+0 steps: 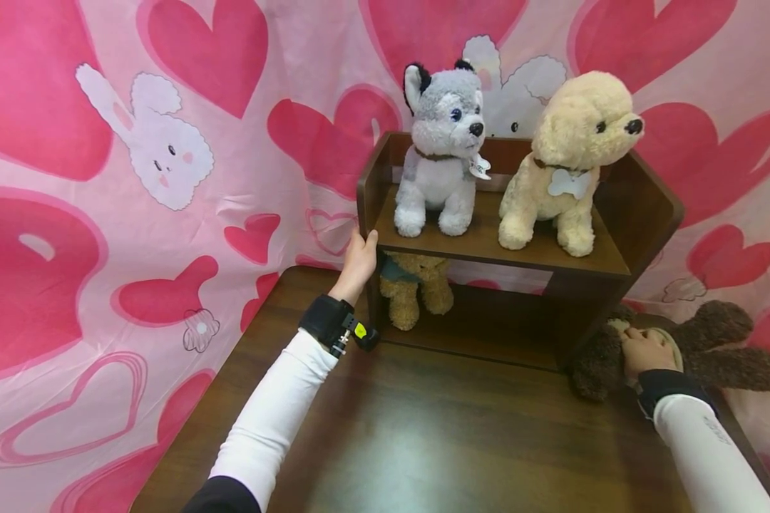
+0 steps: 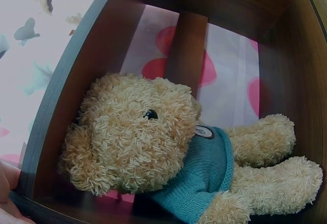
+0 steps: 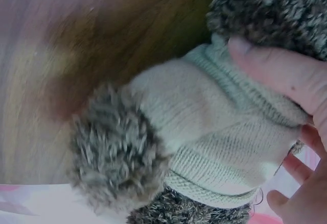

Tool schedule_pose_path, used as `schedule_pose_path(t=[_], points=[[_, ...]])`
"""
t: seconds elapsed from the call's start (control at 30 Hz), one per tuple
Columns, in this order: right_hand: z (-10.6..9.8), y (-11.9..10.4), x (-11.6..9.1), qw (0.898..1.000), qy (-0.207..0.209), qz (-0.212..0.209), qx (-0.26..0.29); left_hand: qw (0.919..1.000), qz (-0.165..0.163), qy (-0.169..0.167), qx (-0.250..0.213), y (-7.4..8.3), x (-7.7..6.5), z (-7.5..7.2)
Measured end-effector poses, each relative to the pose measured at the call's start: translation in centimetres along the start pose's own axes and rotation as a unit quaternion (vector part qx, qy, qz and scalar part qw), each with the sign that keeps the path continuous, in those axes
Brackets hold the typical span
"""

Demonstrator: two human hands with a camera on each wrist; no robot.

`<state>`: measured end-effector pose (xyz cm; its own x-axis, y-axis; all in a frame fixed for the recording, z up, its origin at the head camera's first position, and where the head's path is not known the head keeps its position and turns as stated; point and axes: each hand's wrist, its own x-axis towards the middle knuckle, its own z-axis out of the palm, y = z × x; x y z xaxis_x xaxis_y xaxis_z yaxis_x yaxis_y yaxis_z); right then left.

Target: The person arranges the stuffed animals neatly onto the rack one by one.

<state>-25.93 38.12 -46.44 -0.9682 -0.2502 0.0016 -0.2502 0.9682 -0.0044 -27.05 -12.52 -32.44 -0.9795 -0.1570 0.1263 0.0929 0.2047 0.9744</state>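
Note:
My left hand (image 1: 357,262) grips the front edge of the left side panel of a brown wooden shelf (image 1: 644,196). Inside the lower compartment, near that hand, sits a tan teddy bear (image 1: 417,288); in the left wrist view the teddy bear (image 2: 138,137) wears a teal knit sweater. To the right of the shelf, my right hand (image 1: 649,354) holds a dark brown plush bear (image 1: 721,331) lying on its side. Its pale knit sweater (image 3: 230,147) shows in the right wrist view, with the thumb across it and the fingers around the far side.
On the shelf's upper board sit a grey-and-white plush husky (image 1: 438,174) and a cream plush dog (image 1: 552,192) with a bone-shaped tag. The shelf stands on a dark wooden table (image 1: 423,427). A pink heart-print cloth (image 1: 244,178) hangs behind and beside it.

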Motion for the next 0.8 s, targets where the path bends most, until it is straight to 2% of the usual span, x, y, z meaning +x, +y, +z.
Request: schedule_pose_path(t=[0.13, 0.33, 0.47, 0.67, 0.8], points=[[0.3, 0.5, -0.1, 1.000, 0.012, -0.020, -0.012, 1.0000, 0.001, 0.003, -0.004, 0.1, -0.1, 0.0], [0.2, 1.3, -0.5, 0.999, -0.033, -0.018, -0.016, 1.0000, -0.003, -0.006, 0.000, 0.0, -0.1, 0.0], [0.0, 1.6, -1.0, 0.998, -0.059, -0.010, 0.006, 1.0000, -0.005, -0.007, 0.002, -0.1, -0.1, 0.0], [0.2, 1.9, -1.2, 0.997, -0.075, -0.010, 0.010, 0.9999, 0.010, 0.004, 0.000, -0.1, 0.0, 0.0], [0.2, 1.7, -1.3, 0.995, -0.096, 0.020, 0.012, 0.9999, 0.005, 0.005, 0.011, -0.1, -0.1, 0.1]])
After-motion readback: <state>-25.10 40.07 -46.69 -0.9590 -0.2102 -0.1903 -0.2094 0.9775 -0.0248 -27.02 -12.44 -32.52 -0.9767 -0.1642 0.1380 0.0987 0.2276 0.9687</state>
